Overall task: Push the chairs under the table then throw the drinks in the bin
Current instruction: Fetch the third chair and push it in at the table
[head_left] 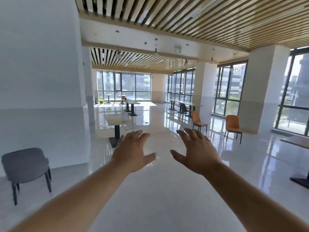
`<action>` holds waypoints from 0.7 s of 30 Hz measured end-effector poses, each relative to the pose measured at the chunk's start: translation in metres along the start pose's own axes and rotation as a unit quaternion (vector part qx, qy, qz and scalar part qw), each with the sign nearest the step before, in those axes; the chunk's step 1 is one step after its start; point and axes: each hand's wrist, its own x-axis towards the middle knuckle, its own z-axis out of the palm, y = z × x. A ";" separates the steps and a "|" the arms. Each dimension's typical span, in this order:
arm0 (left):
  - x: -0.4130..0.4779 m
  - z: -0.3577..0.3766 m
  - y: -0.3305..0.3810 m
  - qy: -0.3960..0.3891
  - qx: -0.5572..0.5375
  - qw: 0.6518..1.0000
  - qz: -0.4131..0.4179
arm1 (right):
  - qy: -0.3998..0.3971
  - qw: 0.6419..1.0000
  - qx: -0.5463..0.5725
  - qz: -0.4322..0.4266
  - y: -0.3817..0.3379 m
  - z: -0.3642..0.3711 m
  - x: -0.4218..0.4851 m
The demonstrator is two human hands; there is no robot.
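Note:
My left hand (133, 151) and my right hand (195, 151) are stretched out ahead of me at mid-frame, fingers spread, holding nothing. Beyond the left hand stands a pale pedestal table (115, 118) with something pale and blurred on its top that I cannot make out. A grey chair (25, 164) stands alone by the wall at lower left, its back towards me. Two orange chairs (198, 120) (232, 123) stand loose on the floor at right, away from any table. A dark chair (184, 108) sits at the long table (185, 102) by the windows.
A white wall (41, 72) fills the left side. White pillars (203, 91) (260, 91) stand between the windows at right. More tables (133, 103) stand further back in the middle. A dark table base (301, 179) shows at the right edge. Glossy white floor spreads ahead.

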 end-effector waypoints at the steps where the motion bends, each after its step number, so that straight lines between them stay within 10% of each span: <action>1: 0.011 0.009 -0.021 0.003 -0.002 1.000 -0.015 | 0.001 1.000 0.005 -0.010 -0.007 0.018 0.021; 21: 0.281 0.144 -0.334 0.027 0.047 0.995 -0.083 | 0.006 0.995 0.043 -0.090 -0.089 0.271 0.420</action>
